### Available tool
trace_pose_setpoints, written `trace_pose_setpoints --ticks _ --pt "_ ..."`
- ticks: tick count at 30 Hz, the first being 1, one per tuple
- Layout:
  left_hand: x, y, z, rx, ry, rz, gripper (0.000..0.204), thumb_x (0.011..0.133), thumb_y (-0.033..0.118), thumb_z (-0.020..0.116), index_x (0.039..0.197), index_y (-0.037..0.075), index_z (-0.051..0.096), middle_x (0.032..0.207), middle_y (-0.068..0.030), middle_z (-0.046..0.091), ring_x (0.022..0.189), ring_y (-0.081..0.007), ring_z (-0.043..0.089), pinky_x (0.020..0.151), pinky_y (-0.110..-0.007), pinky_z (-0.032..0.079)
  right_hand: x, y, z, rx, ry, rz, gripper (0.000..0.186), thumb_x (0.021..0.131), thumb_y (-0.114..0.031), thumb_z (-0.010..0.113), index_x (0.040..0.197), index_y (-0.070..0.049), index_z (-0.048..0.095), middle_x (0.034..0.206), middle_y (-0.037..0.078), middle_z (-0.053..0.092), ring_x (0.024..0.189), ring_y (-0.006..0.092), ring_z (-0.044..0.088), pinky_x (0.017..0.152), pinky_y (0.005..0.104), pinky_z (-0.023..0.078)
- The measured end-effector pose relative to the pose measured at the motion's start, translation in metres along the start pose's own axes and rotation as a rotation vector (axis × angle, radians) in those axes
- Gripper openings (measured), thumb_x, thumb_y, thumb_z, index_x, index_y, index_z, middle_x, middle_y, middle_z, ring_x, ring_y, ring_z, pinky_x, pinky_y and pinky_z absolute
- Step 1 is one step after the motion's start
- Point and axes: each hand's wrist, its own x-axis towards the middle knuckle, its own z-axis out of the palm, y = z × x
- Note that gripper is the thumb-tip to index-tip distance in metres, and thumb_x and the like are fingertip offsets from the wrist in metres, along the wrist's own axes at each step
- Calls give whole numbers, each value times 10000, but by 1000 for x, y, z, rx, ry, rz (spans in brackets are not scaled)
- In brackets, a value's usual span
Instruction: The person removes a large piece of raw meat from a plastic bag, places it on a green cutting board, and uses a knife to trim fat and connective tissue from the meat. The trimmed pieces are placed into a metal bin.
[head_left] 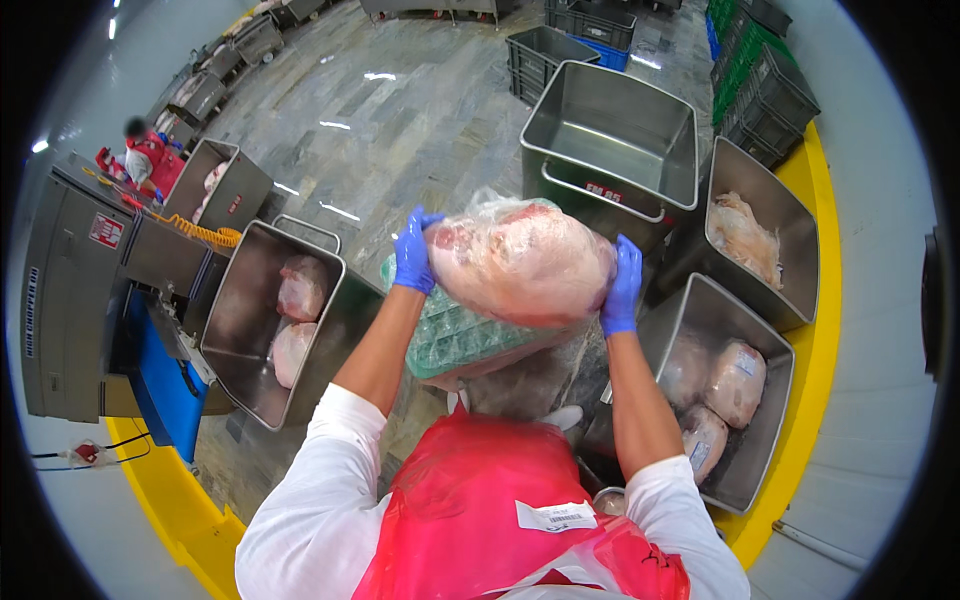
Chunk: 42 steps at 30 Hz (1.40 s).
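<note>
A large, pale pink block of meat in clear plastic film is held up in front of me between both hands. My left hand, in a blue glove, grips its left end. At the right end my right hand, gloved the same way, clasps it from the side. Below the meat is a green, grid-patterned stack under clear wrap, partly covered by the meat. To my left, a steel bin contains two wrapped meat pieces.
On the right stand a steel bin with several wrapped pieces, another with pale scraps or film, and a bare-bottomed bin. A machine with a blue belt is at left. Another person works far left. Dark crates stand behind.
</note>
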Motion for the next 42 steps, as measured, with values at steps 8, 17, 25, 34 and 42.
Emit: trace_pose_setpoints --ticks 8,17,25,34,42 --pt "62 -16 -114 128 -44 102 443 1049 331 546 1241 -43 684 1182 -128 719 1076 -236 672 999 -365 521 -32 89 106 -117 -33 -6 438 1021 -191 608 1401 21 555 1284 116 623 1184 212 573 1063 363 444" --pt "44 -66 -191 829 101 414 562 980 347 683 1359 -55 582 1275 -241 665 1136 -355 661 1010 -442 504 -74 45 124 -786 -340 14 490 888 -309 772 1285 -38 671 1200 203 685 1142 359 628 1007 435 487" --pt "-63 3 -123 1435 49 301 612 894 556 696 1116 -9 618 1062 -304 650 1008 -471 643 876 -538 518 -26 45 121 -865 -615 160 484 909 -445 693 1168 -36 682 1098 253 698 1015 411 674 910 460 521" --pt "-59 30 -126 1152 -57 481 287 1025 272 600 1121 4 641 987 -183 708 883 -316 695 796 -413 551 -53 24 94 -994 -665 222 567 901 -513 696 1181 -23 657 1184 252 684 1098 429 660 957 479 511" --pt "-120 84 -166 65 142 -37 254 1080 259 529 1118 34 642 1179 -162 717 1048 -283 711 924 -436 585 -76 -7 43 -858 -937 311 629 821 -445 789 1237 -3 624 1163 232 675 1049 401 658 934 460 527"
